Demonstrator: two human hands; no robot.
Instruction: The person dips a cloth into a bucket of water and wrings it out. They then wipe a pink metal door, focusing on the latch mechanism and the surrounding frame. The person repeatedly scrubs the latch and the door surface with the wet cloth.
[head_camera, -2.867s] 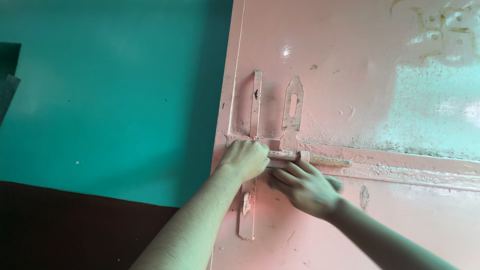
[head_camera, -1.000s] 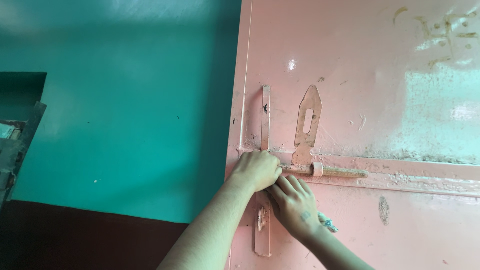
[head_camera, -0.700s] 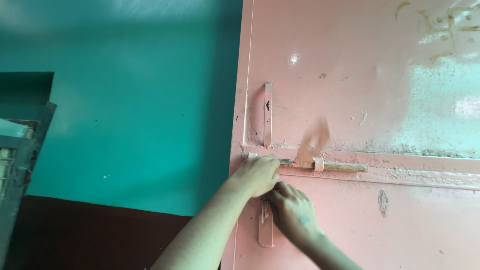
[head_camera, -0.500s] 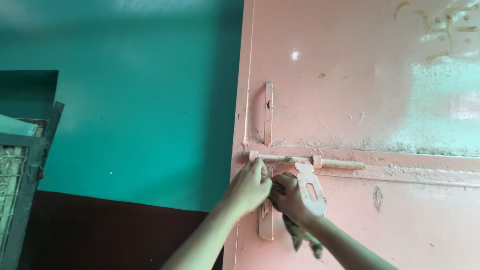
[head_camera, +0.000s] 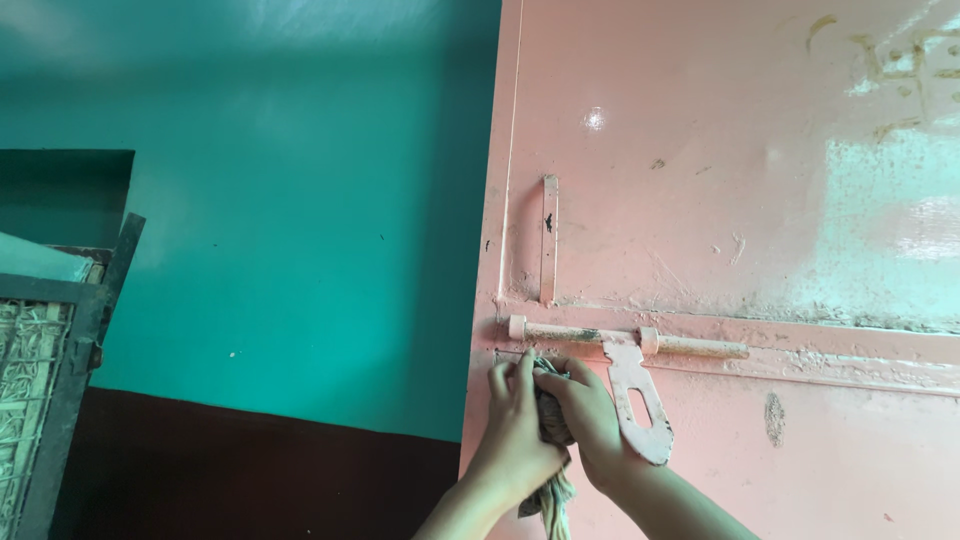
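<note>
The hasp (head_camera: 636, 405) has swung down from its upright stand and now hangs below the bolt (head_camera: 625, 340), baring the rod. Both hands have dropped beneath it: the left hand (head_camera: 520, 420) and right hand (head_camera: 590, 420) close together around a rag (head_camera: 552, 440) pressed to the pink door (head_camera: 720, 180), over the vertical handle strip (head_camera: 548, 240). A teal wall (head_camera: 280, 200) and a dark grille (head_camera: 50, 380) stand left.

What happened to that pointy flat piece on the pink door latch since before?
The flat pink metal hasp swung down from pointing up to hanging. Both hands, left hand and right hand, dropped below the sliding bolt, gripping a crumpled grey cloth. The pink door and teal wall look unchanged.
</note>
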